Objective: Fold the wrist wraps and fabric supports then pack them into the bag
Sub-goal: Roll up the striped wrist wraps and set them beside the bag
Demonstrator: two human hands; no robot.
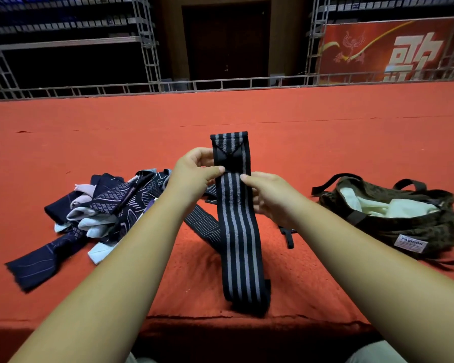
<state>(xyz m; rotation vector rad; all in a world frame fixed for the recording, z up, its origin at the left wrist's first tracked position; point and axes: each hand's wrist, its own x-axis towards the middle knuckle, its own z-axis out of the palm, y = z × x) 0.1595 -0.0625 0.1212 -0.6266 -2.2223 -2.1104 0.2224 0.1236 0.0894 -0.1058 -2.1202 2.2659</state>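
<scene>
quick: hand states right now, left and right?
Left hand: closed, pinching the striped wrist wrap near its top.
Right hand: closed, pinching the same wrap's right edge.

Striped wrist wrap [237, 218] upright between left hand [194, 171] and right hand [269, 195]

Bright, even light on the foreground; dim, dark background; wide-angle bending at edges
</scene>
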